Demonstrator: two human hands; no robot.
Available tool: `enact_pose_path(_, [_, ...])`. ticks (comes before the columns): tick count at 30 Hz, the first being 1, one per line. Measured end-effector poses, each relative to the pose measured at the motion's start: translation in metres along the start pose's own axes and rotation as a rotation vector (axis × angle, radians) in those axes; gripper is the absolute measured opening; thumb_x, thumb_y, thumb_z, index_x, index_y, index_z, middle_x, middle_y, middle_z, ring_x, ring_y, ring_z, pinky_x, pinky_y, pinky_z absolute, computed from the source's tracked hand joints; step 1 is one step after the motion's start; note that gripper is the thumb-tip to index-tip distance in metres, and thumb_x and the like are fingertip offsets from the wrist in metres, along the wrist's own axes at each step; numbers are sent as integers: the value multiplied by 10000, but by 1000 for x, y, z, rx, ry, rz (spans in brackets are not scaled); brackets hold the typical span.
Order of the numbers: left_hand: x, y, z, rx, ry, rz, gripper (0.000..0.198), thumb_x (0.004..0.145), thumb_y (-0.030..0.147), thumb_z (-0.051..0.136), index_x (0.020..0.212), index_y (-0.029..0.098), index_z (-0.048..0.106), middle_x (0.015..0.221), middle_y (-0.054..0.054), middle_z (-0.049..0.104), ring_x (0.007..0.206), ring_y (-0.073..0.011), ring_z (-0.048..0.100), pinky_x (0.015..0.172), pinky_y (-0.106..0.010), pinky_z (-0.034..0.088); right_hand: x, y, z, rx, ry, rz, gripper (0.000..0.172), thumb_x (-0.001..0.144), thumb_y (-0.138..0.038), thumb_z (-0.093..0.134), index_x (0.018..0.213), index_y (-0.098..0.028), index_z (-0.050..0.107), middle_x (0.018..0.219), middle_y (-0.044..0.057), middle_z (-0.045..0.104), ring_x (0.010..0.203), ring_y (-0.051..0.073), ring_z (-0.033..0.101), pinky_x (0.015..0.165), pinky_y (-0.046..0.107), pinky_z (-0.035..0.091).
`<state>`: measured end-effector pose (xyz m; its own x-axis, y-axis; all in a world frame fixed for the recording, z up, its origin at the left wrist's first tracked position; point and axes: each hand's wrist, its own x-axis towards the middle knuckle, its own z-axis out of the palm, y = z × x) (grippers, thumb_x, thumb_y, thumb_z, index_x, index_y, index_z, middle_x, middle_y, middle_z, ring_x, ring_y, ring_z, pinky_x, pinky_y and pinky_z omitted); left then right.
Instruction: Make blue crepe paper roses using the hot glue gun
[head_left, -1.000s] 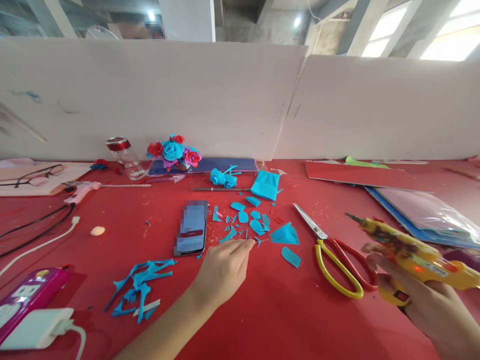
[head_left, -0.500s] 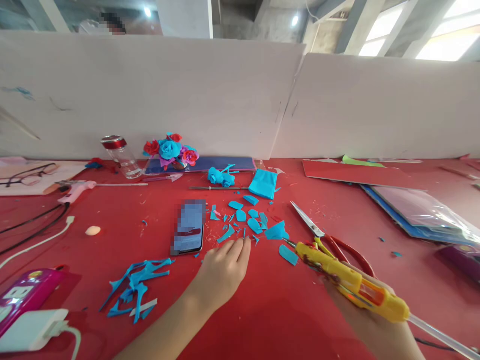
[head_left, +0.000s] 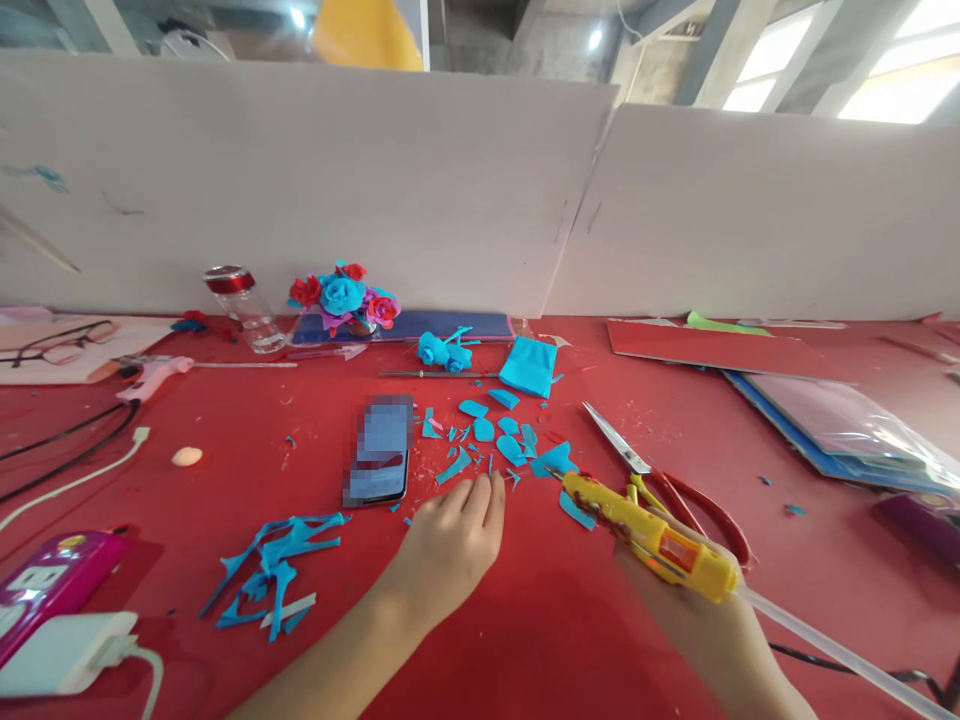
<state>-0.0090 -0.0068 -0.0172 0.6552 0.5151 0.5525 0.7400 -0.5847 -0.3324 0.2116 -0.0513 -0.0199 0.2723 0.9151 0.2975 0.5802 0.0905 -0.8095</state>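
Observation:
My right hand (head_left: 694, 590) is wrapped round a yellow hot glue gun (head_left: 649, 535), with a clear glue stick (head_left: 832, 650) running out of its back. Its nozzle hovers over the blue paper pieces. Low on the table, my left hand (head_left: 454, 535) has its fingers pressed together. A thin blue sliver (head_left: 490, 464) shows at the fingertips; whether it is gripped is unclear. Cut blue petals (head_left: 512, 451) lie scattered just beyond, beside a larger blue piece (head_left: 553, 460). Open scissors (head_left: 619, 440) rest close to the glue gun.
A phone (head_left: 382, 450) lies left of centre, above blue scraps (head_left: 277, 570). Farther back are paper flowers (head_left: 343, 297), blue rosebuds (head_left: 444, 351), a folded blue sheet (head_left: 528, 366) and a glass bottle (head_left: 251, 315). A white partition (head_left: 300, 180) borders the red table (head_left: 525, 640).
My right hand has brought the glue gun left and slightly up, its nozzle nearer the left hand. The left hand has hardly moved. A yellow shape has appeared above the partition.

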Motion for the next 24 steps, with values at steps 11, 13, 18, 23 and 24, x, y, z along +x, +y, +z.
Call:
enact_pose_path(11, [1, 1, -2, -8, -7, 6, 394, 691, -69, 413, 1008, 47, 617, 873, -128, 688, 727, -194, 659, 530, -237, 534, 0, -4, 0, -75, -26, -26, 60, 659, -263, 569, 622, -215, 571, 512, -23, 559, 473, 126, 530, 406, 197, 415])
enact_pose_path(13, [1, 1, -2, -20, -13, 3, 398, 698, -65, 413, 1021, 57, 610, 891, -129, 685, 752, -195, 660, 551, -235, 536, 1, -3, -1, -79, -16, -28, 53, 657, -260, 572, 633, -214, 579, 515, -23, 562, 478, 126, 532, 399, 193, 410])
enact_pose_path(18, [0, 2, 1, -24, 5, -2, 399, 713, -66, 379, 1021, 59, 600, 855, -117, 688, 719, -180, 656, 525, -221, 525, 2, -5, -4, -63, 4, -26, 82, 660, -267, 578, 599, -217, 558, 497, -24, 544, 490, 139, 541, 400, 203, 416])
enact_pose_path(23, [0, 1, 9, -213, -78, -152, 325, 754, -22, 412, 980, 112, 605, 768, -68, 684, 662, -161, 654, 515, -208, 516, -2, -7, -4, -52, 11, -41, 147, 657, -268, 582, 538, -219, 512, 471, -22, 514, 506, 141, 546, 422, 201, 422])
enact_pose_path(24, [0, 1, 10, -268, -90, -181, 306, 763, -12, 414, 951, 126, 612, 754, -59, 685, 654, -159, 655, 542, -217, 526, -2, -7, -3, -53, 11, -48, 148, 659, -270, 580, 537, -218, 512, 473, -21, 514, 509, 139, 546, 425, 198, 421])
